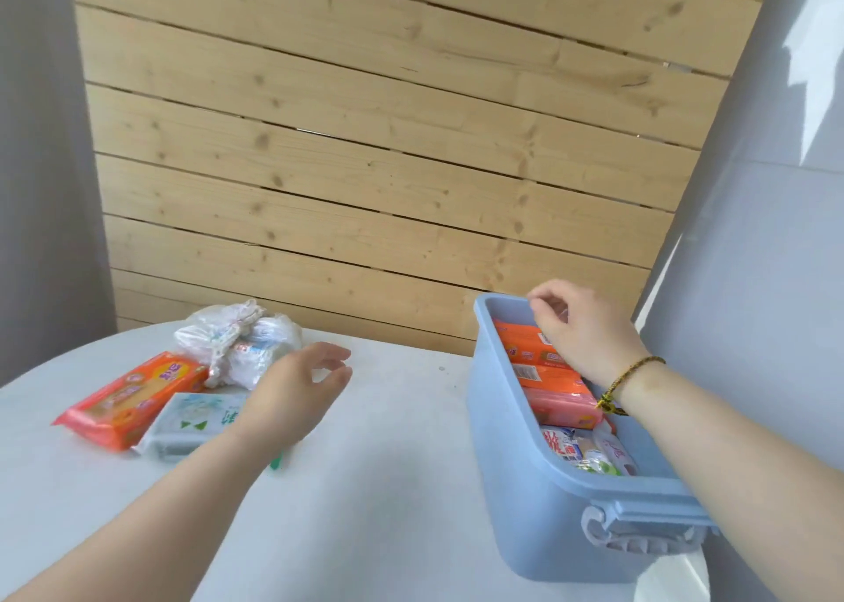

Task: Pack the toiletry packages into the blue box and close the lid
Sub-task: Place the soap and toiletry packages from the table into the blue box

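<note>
From my feed, little print reads cleanly. A white packet (562,445) in the near end of the blue box (539,501) at lower right bears a large red Chinese character, seemingly 脱. The orange package (132,398) at lower left carries yellow characters, too blurred to read.

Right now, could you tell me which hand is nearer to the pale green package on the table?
Left. The left hand hovers open just over the pale green package, overlapping its right end. The right hand is far off, over the blue box.
</note>
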